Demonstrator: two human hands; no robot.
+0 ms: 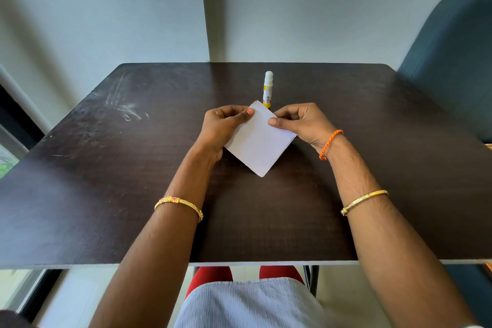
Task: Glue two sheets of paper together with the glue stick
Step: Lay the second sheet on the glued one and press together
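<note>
Head view records a dark brown wood-grain tabletop (106,181) with both hands raised slightly over its centre. Between them is a white square of paper (259,141), turned diamond-wise, its lower corner pointing toward the person. Whether it is one sheet or two laid together cannot be told. Left hand (226,125) pinches the paper's upper left edge, thumb on top and fingers curled behind. Right hand (300,121) pinches the upper right edge likewise, thumb pressed on the face of the sheet. A white glue stick with yellow label (268,89) stands upright and capped on the table just beyond the paper's top corner, its base hidden behind that corner. Gold bangles sit on both forearms; an orange thread band (330,144) circles the right wrist. A dark teal chair back (452,56) stands at the table's far right.
</note>
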